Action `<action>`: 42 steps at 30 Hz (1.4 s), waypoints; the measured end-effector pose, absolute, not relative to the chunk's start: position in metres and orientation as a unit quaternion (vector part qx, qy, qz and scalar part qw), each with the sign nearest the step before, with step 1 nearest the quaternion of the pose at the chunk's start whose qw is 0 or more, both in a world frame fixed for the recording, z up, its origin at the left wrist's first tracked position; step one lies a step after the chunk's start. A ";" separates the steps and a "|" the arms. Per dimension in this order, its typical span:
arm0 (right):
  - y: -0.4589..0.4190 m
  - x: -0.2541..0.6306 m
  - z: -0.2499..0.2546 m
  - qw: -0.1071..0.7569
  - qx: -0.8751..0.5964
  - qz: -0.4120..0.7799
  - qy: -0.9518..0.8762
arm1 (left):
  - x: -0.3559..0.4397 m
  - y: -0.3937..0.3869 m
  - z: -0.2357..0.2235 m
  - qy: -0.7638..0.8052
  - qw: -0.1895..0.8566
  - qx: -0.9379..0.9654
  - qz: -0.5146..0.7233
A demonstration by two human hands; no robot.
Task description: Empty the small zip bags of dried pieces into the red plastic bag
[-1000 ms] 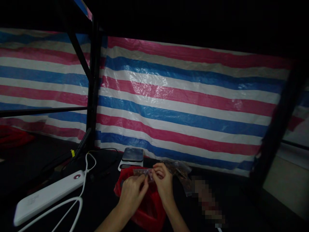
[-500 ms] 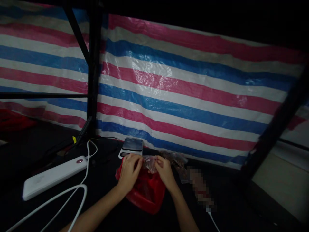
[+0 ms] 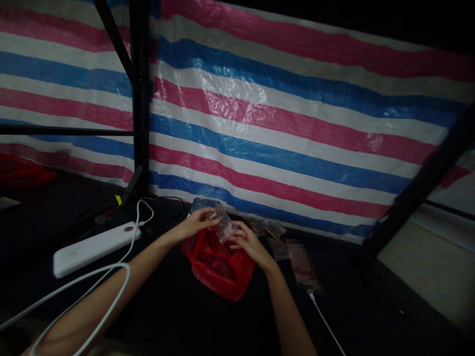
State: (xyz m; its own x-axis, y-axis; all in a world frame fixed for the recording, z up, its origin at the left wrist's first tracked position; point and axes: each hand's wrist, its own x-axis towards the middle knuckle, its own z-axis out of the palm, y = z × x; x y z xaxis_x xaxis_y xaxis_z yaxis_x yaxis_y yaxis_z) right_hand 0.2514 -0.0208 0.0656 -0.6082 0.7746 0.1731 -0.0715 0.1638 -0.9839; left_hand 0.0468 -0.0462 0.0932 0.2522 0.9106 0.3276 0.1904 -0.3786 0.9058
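Note:
A small clear plastic bag point(image 3: 224, 226) with brownish contents is held between both hands, above a red plastic basket point(image 3: 237, 289). My left hand point(image 3: 198, 222) pinches the bag's upper left side. On its right side, the fingers of my right hand point(image 3: 249, 242) are closed against the plastic. What the brown contents are I cannot make out. The basket sits on the dark table and looks to have some clear plastic inside. Behind my left hand is a small flat scale point(image 3: 204, 202), partly covered by the hand and bag.
More clear bags with brown contents point(image 3: 272, 231) lie right of the basket. Near them is a blurred-out flat object point(image 3: 302, 267) with a white cable point(image 3: 326, 324). At left are a white power bank point(image 3: 92, 247), looped white cable, and red material point(image 3: 25, 170). Striped sheeting point(image 3: 278, 113) hangs behind.
My left hand has moved up and turned, tilting the bag so its brown contents show at the upper left. My right hand stays on the bag. The view has shifted slightly downward.

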 end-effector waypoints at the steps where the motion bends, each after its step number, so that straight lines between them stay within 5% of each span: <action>1: -0.019 0.256 0.066 0.346 -0.251 0.592 -0.683 | 0.044 -0.047 0.097 0.398 0.368 0.722 0.430; 5: -0.011 0.269 0.070 0.346 -0.241 0.580 -0.697 | 0.043 -0.050 0.104 0.409 0.266 0.828 0.275; 9: -0.013 0.264 0.072 0.337 -0.243 0.556 -0.719 | 0.052 -0.048 0.094 0.463 0.149 0.835 0.258; 20: -0.012 0.253 0.064 0.406 -0.332 0.367 -0.768 | 0.055 -0.048 0.073 0.455 0.151 0.781 0.400; 31: -0.013 0.255 0.074 0.472 -0.330 0.376 -0.726 | 0.061 -0.049 0.068 0.418 0.227 0.787 0.392; 42: -0.012 0.249 0.066 0.486 -0.313 0.392 -0.715 | 0.059 -0.043 0.058 0.451 0.143 0.787 0.396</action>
State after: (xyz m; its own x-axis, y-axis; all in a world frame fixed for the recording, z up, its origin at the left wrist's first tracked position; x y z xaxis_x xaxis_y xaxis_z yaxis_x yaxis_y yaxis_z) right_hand 0.2489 -0.0119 0.0663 -0.3310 0.8293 0.4502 0.0668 0.4964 -0.8655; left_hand 0.0592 -0.0432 0.0579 0.2806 0.8229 0.4941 0.5969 -0.5527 0.5816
